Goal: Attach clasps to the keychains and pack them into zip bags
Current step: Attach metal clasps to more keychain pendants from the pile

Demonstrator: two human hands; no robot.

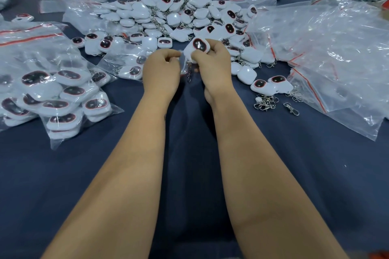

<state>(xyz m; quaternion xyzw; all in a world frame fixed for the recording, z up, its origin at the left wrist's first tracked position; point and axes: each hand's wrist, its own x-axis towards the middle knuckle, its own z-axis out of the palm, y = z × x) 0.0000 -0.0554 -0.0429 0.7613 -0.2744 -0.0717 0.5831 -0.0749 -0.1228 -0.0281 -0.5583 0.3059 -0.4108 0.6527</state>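
Mid-task, by my judgement. My right hand (212, 63) pinched one white keychain (199, 46) between thumb and fingers, dark oval face toward me, held just above the bench (189, 174) at the near edge of the big pile. My left hand (162, 69) was curled tight, fingertips pinched on what looked like the mouth of a small zip bag (185, 67); the bag was clear and partly hidden, so I could not tell for sure. A bit of chain (189, 75) hung below, between the hands. Whether a clasp was already on it, I could not tell.

Done so far: filled bags on the near left (63, 99), at least three that I could separate, each holding several keychains, plus one flatter filled bag (126, 67) just left of my left hand. More seemed to lie at the far left, blurred.

Left to do: the loose pile (168, 17) in the middle far, far too many to count, easily dozens, chains tangled among them. A pair of keychains (271, 85) lay near right, apart from the pile.

Clasps: one small heap (265, 103) near right, several, not countable, and one single clasp (291, 108) just right of it.

Empty zip bags: a big crumpled stack (326, 59) on the right, count unclear; another flat stack (27, 35) on the far left.

Most of the work looked still ahead.
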